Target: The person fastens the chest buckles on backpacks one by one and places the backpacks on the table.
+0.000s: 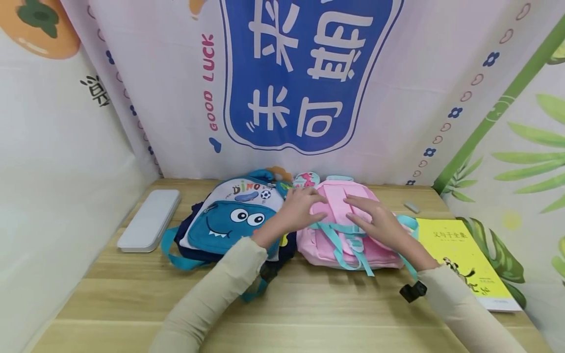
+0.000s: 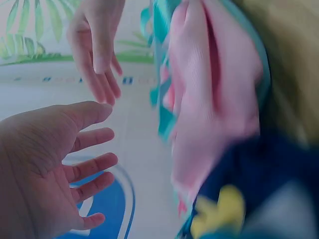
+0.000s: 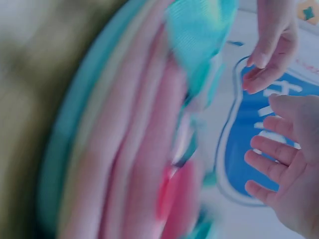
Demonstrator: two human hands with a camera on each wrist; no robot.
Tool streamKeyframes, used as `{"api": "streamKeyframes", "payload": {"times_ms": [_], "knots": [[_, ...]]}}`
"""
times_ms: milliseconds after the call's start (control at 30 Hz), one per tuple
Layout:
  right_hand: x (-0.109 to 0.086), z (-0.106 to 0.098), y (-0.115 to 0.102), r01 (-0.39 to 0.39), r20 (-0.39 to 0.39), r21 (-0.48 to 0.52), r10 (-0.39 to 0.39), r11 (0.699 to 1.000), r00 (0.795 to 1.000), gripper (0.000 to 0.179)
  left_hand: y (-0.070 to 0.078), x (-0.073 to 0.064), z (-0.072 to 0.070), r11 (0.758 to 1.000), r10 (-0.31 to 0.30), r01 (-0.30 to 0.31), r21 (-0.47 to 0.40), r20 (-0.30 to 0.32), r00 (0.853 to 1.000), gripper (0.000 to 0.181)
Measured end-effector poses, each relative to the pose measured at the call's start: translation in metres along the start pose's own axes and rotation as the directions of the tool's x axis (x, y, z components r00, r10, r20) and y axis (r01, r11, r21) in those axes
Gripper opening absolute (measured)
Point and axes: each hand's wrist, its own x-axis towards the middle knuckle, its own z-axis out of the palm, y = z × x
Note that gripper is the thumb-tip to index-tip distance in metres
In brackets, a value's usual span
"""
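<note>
A pink backpack (image 1: 322, 245) with turquoise straps lies on the table, its strap side facing up. Over its left side hovers my left hand (image 1: 301, 210), fingers spread and nothing in them. My right hand (image 1: 375, 221) is above the bag's right part, fingers extended toward the left hand. In the left wrist view, the left hand (image 2: 55, 164) shows an empty palm beside the pink bag (image 2: 219, 79). The right wrist view shows the right hand (image 3: 284, 159) likewise empty, with the bag's layered side (image 3: 124, 144) close by.
Left of the pink bag lies a blue dinosaur backpack (image 1: 225, 220). A white case (image 1: 150, 220) is at the table's left edge. To the right are a yellow book (image 1: 463, 260) and a small grey block (image 1: 412, 207). A printed curtain (image 1: 176, 122) hangs behind the table.
</note>
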Motion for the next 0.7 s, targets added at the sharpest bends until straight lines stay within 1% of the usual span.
{"api": "streamKeyframes", "payload": {"times_ms": [133, 200, 267, 367, 467, 567, 700], "knots": [[0.015, 0.007, -0.019, 0.024, -0.008, 0.039, -0.024, 0.999, 1.0, 0.049, -0.022, -0.013, -0.022, 0.999, -0.027, 0.028, 0.02, -0.044, 0.999, 0.042], [0.023, 0.013, -0.03, 0.04, -0.007, 0.045, -0.04, 0.998, 0.999, 0.051, -0.036, -0.021, -0.031, 0.999, -0.038, 0.04, 0.028, -0.071, 0.997, 0.043], [0.029, 0.019, -0.04, 0.05, 0.001, 0.06, -0.05, 0.997, 0.999, 0.053, -0.051, -0.027, -0.039, 0.998, -0.046, 0.049, 0.028, -0.1, 0.994, 0.044], [0.038, 0.03, -0.054, 0.05, 0.021, 0.079, -0.052, 0.996, 0.998, 0.054, -0.073, -0.036, -0.049, 0.996, -0.083, 0.085, 0.005, -0.122, 0.989, 0.045], [0.044, 0.041, -0.066, 0.041, 0.049, 0.095, -0.046, 0.995, 0.998, 0.056, -0.092, -0.047, -0.059, 0.992, -0.126, 0.121, -0.047, -0.125, 0.984, 0.048], [0.05, 0.052, -0.076, 0.029, 0.079, 0.094, -0.036, 0.995, 0.996, 0.059, -0.11, -0.059, -0.065, 0.984, -0.157, 0.144, -0.108, -0.123, 0.98, 0.053], [0.054, 0.065, -0.084, 0.013, 0.124, 0.092, -0.024, 0.996, 0.992, 0.065, -0.134, -0.077, -0.068, 0.981, -0.171, 0.159, -0.112, -0.109, 0.979, 0.06]]}}
